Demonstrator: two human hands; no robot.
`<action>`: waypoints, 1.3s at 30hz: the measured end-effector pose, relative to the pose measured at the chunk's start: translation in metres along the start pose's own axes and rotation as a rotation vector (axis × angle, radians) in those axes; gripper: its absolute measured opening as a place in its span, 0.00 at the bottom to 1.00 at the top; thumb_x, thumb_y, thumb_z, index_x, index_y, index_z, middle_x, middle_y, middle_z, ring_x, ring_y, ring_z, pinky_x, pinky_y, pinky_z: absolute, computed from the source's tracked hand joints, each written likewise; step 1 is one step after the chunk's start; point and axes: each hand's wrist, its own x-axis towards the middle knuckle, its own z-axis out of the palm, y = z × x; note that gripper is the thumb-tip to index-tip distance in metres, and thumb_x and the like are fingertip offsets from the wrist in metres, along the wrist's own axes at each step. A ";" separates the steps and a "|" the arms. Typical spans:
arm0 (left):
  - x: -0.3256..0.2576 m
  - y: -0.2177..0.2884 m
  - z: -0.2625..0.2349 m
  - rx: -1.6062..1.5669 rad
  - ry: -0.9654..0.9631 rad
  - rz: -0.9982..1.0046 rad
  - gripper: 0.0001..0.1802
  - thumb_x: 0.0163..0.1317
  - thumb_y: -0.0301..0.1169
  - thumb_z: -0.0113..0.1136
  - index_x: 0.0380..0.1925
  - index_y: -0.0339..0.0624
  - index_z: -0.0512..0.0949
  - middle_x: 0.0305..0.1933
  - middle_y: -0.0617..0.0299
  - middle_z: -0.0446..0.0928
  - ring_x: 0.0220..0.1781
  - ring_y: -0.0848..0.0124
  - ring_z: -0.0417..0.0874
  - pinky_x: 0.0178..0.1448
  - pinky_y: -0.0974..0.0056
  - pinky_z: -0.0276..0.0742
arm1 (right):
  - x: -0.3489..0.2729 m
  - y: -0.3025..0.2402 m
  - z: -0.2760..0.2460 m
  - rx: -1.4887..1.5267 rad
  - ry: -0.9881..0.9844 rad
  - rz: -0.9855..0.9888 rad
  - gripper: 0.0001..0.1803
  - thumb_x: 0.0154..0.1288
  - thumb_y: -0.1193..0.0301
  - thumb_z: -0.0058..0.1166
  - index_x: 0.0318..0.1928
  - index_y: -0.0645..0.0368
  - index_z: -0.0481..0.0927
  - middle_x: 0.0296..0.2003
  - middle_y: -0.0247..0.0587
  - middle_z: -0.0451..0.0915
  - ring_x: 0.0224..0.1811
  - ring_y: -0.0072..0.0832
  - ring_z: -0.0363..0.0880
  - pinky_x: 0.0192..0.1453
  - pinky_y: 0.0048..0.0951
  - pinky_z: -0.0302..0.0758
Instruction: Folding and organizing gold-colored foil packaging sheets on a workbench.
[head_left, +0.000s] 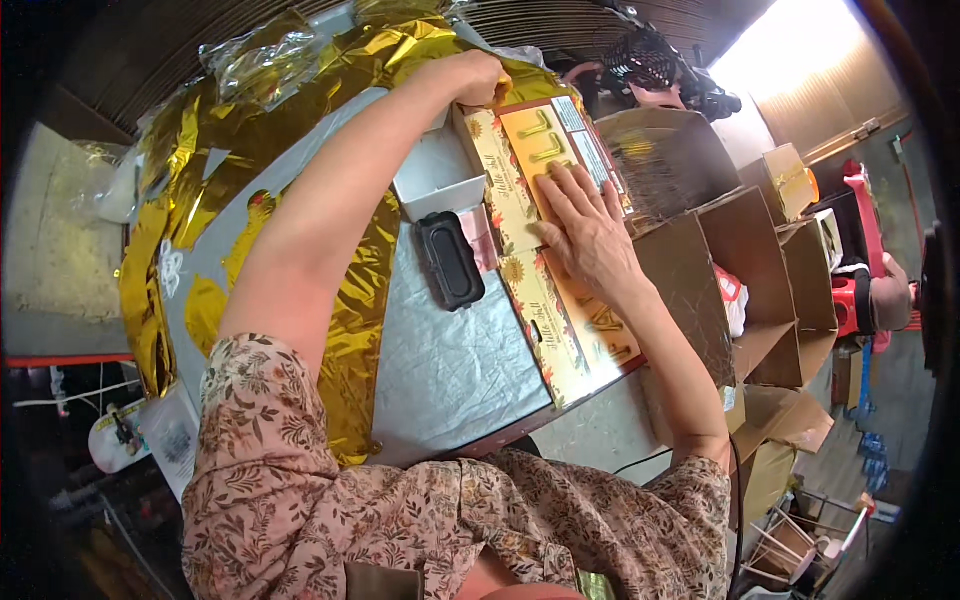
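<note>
Two flat cream boxes with autumn-leaf edges and golden letter shapes lie end to end on the table, a far box (505, 165) and a near box (540, 330). My right hand (590, 230) rests flat on their top faces close to where they meet, fingers stretched out. At the far end of the far box, my left hand (482, 80) is closed with its fingers curled; whatever is in it is hidden. Left of the boxes stands an open white box (435, 178). A black oblong plastic tray (452, 262) sits in front of it, beside a pink paper (478, 238).
Crumpled gold foil sheeting (355, 360) covers much of the table's left and far side, over a silvery cloth (450, 350). Clear plastic wrap (265, 65) lies at the back left. Open cardboard boxes (745, 260) crowd the right side, with a black fan (640, 60) behind.
</note>
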 end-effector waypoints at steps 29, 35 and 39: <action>0.001 -0.055 0.016 -1.128 0.495 -0.340 0.18 0.57 0.37 0.74 0.45 0.40 0.89 0.44 0.58 0.88 0.39 0.69 0.87 0.44 0.61 0.82 | 0.026 0.001 -0.032 0.161 -0.032 -0.045 0.29 0.76 0.56 0.53 0.70 0.57 0.70 0.71 0.48 0.68 0.76 0.46 0.62 0.78 0.50 0.58; -0.011 -0.070 -0.011 -1.292 0.616 -0.191 0.15 0.61 0.32 0.72 0.45 0.37 0.85 0.40 0.63 0.85 0.39 0.74 0.83 0.44 0.68 0.79 | 0.104 0.005 -0.033 0.344 0.080 0.014 0.25 0.75 0.61 0.53 0.67 0.58 0.72 0.70 0.51 0.70 0.75 0.47 0.64 0.76 0.47 0.62; -0.025 -0.091 -0.038 -1.284 0.780 -0.227 0.18 0.60 0.30 0.71 0.49 0.37 0.82 0.41 0.60 0.84 0.40 0.71 0.84 0.42 0.63 0.79 | 0.168 0.022 0.030 0.021 0.241 -0.190 0.26 0.76 0.54 0.48 0.67 0.52 0.73 0.72 0.49 0.68 0.74 0.46 0.64 0.75 0.54 0.60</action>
